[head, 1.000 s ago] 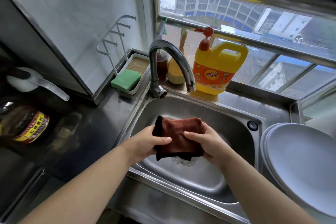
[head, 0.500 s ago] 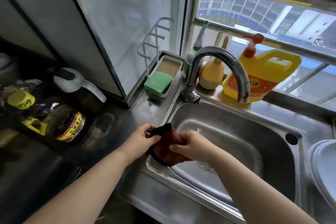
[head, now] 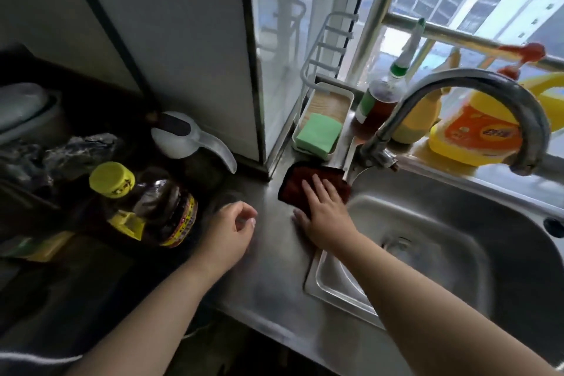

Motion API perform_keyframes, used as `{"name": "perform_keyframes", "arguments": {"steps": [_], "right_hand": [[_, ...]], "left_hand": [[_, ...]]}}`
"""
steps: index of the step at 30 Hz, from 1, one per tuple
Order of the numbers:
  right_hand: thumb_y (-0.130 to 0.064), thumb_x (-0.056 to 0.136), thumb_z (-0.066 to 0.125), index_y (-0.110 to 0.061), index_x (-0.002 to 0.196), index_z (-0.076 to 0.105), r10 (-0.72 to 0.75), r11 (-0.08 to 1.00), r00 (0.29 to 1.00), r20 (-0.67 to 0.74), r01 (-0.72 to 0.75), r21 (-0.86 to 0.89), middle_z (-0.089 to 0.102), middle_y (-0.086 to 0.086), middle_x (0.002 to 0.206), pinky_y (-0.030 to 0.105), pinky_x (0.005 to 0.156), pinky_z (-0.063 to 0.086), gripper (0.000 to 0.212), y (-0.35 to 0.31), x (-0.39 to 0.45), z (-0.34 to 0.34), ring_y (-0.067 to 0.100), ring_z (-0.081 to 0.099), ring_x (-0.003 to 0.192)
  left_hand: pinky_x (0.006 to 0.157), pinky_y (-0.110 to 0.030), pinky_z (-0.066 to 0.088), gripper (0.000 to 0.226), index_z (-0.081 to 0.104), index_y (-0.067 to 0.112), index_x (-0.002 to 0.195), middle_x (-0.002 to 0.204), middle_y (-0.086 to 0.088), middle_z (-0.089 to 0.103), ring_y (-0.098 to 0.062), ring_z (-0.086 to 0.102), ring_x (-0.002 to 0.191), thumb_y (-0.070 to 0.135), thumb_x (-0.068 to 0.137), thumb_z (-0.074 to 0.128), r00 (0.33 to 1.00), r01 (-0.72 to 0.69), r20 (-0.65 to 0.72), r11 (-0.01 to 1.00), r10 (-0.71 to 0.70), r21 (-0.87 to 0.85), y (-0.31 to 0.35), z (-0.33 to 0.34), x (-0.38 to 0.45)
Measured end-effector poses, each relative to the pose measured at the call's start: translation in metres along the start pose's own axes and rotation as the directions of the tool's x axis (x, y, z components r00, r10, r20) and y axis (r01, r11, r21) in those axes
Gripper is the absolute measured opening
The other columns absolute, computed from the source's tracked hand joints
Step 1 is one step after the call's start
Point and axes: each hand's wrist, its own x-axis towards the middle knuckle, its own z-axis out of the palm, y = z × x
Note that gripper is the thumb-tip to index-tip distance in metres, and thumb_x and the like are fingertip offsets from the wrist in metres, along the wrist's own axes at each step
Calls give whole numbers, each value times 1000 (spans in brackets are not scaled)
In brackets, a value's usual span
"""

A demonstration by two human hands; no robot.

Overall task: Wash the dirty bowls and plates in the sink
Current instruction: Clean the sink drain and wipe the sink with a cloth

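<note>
Cloth [head: 297, 185] flat on counter [head: 274, 278] left of sink [head: 457, 241] | my right hand [head: 325, 210] presses it, fingers straight | left hand [head: 229, 232] loosely curled, holding nothing | no dishes visible | step looks like wiping down; next, sweep along the counter.

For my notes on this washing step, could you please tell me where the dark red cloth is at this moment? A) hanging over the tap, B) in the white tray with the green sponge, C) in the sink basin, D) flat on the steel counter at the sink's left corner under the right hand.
D: the dark red cloth lies on the counter with the right hand pressing it flat.
</note>
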Motion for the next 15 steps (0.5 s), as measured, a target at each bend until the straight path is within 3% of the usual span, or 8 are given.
{"name": "perform_keyframes", "arguments": {"steps": [3,8,11,15], "right_hand": [[-46,100,31,-28,153,10,40,999,999,12,-40,10,-4,5,161,35,117,-4,60,-11,23,3,28,-4,146],[-41,99,35,-38,148,25,49,997,997,-58,-46,59,7,0,161,35,117,3,51,-29,43,10,30,6,143],[-42,96,35,-40,145,31,-51,995,996,-73,57,79,14,-1,160,39,118,9,50,-36,10,28,33,12,141],[-52,89,25,-41,142,38,-239,963,971,23,234,137,18,-3,158,51,118,10,56,-56,-66,53,33,10,145]], "left_hand": [[63,-2,40,9,63,17,96,94,4,64,-4,59,85,11,92,58,999,23,31,1000,-23,-8,-12,-7,-3],[72,-14,46,10,64,20,97,93,8,64,-3,60,88,14,92,57,995,58,81,998,-57,-15,-28,-18,-10],[73,-20,47,11,64,19,92,87,7,64,-10,62,85,10,92,57,996,67,66,997,-65,-28,-35,-20,-7],[73,-26,49,17,62,22,84,82,6,64,-14,64,81,7,90,58,997,46,67,999,-44,-24,-35,-17,-4]]}}
